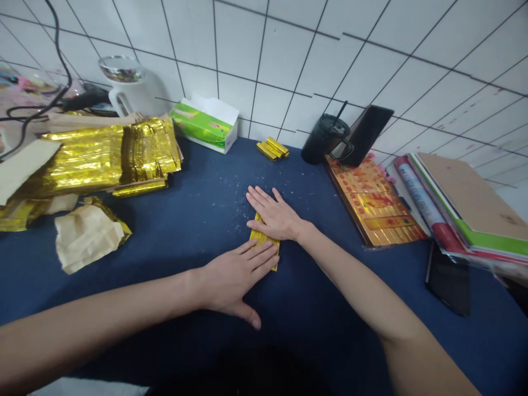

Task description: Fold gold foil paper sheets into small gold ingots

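Note:
A strip of gold foil paper (264,237) lies on the dark blue tabletop in front of me, partly hidden under both hands. My left hand (235,278) rests flat across its near end, fingers stretched out and thumb apart. Flat over the far end is my right hand (276,214), with its fingers spread a little. Beyond them, close to the wall, sit several small gold foil rolls (273,148). At the left is a thick stack of gold foil paper (88,157), and a torn piece of brown-backed foil paper (88,234) lies nearer to me.
Along the tiled wall stand a white mug (126,91), a green tissue pack (204,124), and a black cup with a straw (324,140). A propped phone (367,135), red-gold printed paper (377,206), piled folders (474,198) and a dark phone (449,280) occupy the right. A cable (58,49) hangs at left.

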### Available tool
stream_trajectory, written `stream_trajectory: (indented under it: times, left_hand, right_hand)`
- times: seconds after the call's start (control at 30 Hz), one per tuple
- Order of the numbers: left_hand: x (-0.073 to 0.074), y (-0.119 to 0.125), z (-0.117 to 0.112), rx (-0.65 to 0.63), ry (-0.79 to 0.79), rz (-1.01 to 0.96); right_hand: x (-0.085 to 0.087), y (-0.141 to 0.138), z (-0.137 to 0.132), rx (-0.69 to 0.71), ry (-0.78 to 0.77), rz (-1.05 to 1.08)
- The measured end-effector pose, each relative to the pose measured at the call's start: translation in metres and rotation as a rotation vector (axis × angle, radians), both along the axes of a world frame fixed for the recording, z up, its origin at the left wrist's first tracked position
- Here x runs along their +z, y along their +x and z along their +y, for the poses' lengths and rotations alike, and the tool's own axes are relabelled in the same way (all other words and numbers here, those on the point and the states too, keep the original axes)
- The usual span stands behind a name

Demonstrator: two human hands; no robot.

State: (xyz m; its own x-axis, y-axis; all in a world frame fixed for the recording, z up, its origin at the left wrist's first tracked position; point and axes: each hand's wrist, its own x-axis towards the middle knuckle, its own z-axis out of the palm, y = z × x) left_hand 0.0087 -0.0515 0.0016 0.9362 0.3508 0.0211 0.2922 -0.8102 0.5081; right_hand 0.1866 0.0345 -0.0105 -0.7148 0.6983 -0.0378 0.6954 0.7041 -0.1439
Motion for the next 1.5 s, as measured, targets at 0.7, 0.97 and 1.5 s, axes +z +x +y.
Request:
stream_trajectory:
  times: [0.7, 0.97, 1.5]
  left_hand:
    - [-0.006, 0.0, -0.012, -0.01, -0.031, -0.061]
    - [-0.003, 0.0, -0.012, -0.029, -0.021, 0.002]
    - [0.01, -0.005, 0.001, 0.029, -0.039, -0.018]
  right_hand:
    - [0.032, -0.016, -0.082, 0.249, -0.243, 0.091]
    - [0.012, -0.003, -0.026, 0.135, -0.179, 0.059]
    - [-0.002, -0.009, 0.017, -0.056, 0.014, -0.002]
